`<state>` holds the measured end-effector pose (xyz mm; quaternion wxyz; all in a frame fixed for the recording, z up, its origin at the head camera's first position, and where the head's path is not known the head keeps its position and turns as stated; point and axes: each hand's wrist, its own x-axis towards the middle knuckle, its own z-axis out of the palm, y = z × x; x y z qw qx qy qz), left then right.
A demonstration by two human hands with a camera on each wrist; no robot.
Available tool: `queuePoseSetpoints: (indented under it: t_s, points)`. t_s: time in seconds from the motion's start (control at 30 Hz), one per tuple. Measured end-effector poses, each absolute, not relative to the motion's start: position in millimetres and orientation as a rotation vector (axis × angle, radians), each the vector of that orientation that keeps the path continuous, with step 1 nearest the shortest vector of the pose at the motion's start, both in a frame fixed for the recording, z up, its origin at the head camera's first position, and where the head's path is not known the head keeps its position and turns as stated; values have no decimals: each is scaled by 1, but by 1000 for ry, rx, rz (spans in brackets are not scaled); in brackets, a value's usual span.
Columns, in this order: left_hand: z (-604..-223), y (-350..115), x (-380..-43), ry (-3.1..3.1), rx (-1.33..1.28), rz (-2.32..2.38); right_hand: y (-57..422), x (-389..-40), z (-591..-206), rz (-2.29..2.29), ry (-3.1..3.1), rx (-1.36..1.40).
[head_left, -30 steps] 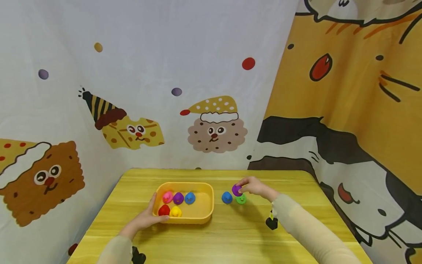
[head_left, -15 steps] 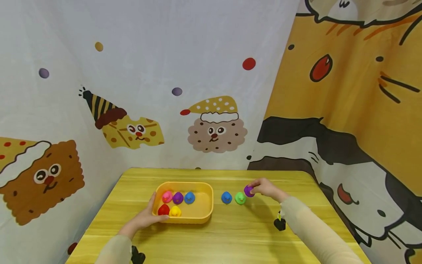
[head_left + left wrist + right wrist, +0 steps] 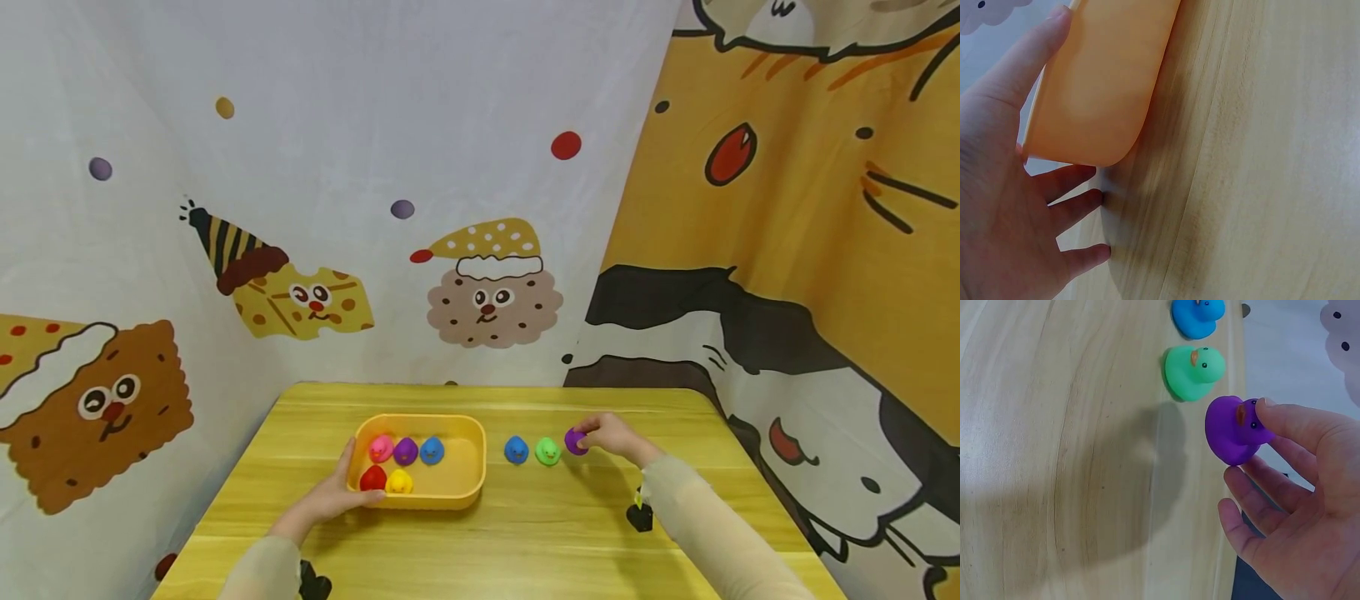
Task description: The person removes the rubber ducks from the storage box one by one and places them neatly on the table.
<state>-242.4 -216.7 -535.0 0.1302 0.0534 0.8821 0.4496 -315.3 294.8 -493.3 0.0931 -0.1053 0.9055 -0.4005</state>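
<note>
My right hand [image 3: 611, 435] pinches a purple rubber duck [image 3: 1225, 434] between thumb and fingers, at the right end of a row on the table. Beside it sit a green rubber duck [image 3: 547, 452] and a blue rubber duck [image 3: 516, 450]. My left hand [image 3: 330, 497] grips the near left corner of a yellow-orange plastic tub [image 3: 1097, 81], thumb along the front rim and forefinger at the left side. In the left wrist view the other fingers spread below the tub's corner. Inside lie pink [image 3: 381, 449], purple [image 3: 406, 451], blue [image 3: 432, 450], red [image 3: 372, 478] and yellow ducks [image 3: 400, 481].
The wood-grain table [image 3: 480, 554] runs back to a cartoon-printed cloth [image 3: 480, 167] hanging behind it and along the sides. The tub's right part shows bare floor. Table surface lies in front of the ducks and right of my right hand.
My right hand has carried the purple duck rightward, from over the green duck to its right side, then slightly lower. The left hand and tub have stayed in place.
</note>
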Motion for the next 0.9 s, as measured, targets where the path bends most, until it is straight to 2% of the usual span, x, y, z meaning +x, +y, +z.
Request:
queuePoseSetpoints:
  t_s: [0.9]
  points:
    - [-536, -216, -244, 2565, 159, 1300, 298, -318, -513, -1154, 2694, -310]
